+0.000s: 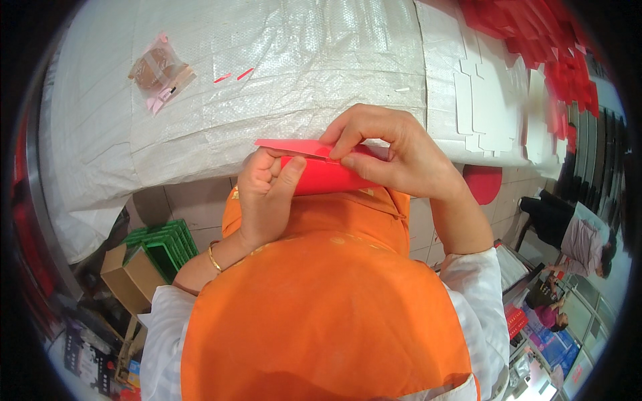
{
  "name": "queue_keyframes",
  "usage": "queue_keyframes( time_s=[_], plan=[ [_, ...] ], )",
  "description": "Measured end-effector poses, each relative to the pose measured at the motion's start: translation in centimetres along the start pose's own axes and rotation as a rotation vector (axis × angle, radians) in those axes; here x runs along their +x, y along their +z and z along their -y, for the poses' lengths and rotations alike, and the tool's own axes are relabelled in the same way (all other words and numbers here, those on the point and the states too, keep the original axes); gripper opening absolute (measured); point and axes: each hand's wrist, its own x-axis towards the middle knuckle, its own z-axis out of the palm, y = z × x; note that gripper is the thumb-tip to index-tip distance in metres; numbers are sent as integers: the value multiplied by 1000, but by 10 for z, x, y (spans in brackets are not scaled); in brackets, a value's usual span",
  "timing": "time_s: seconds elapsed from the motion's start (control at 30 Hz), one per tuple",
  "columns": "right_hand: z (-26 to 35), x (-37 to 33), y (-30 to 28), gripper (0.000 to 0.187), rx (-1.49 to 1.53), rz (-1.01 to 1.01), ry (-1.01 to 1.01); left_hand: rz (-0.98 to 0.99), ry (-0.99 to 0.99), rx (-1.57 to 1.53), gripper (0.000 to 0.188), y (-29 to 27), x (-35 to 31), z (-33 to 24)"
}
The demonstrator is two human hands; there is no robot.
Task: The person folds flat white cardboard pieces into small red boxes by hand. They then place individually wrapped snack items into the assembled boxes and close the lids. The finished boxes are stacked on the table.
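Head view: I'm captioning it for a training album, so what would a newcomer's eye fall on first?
Probably the orange apron, which fills the lower middle. Just above it, the left hand and right hand grip a bright red piece. Next, perhaps, the heap of red pieces at upper right, vivid against the white sheeting.

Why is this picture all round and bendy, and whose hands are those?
There's no robot here, just one person using two bare hands. The picture comes from a wide fisheye camera worn on the person's head, looking down; that lens bends straight edges. The left hand and right hand both pinch a folded red piece, maybe card, in front of an orange apron. On the white covering lie a clear bag, small red scraps, flat white cut-outs and piled red pieces.
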Motion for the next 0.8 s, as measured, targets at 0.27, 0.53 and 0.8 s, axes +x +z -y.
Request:
queue_keyframes(
  time_s=[0.27, 0.53, 0.8],
  plan=[
    [6, 0, 4, 11, 29, -38, 88, -33, 13, -142, 17, 11, 3, -9],
    [8, -10, 1, 16, -18, -100, 43, -63, 27, -173, 18, 19, 7, -14],
    [12, -13, 4, 18, -68, -152, 134, -80, 38, -51, 14, 18, 8, -16]
  ],
)
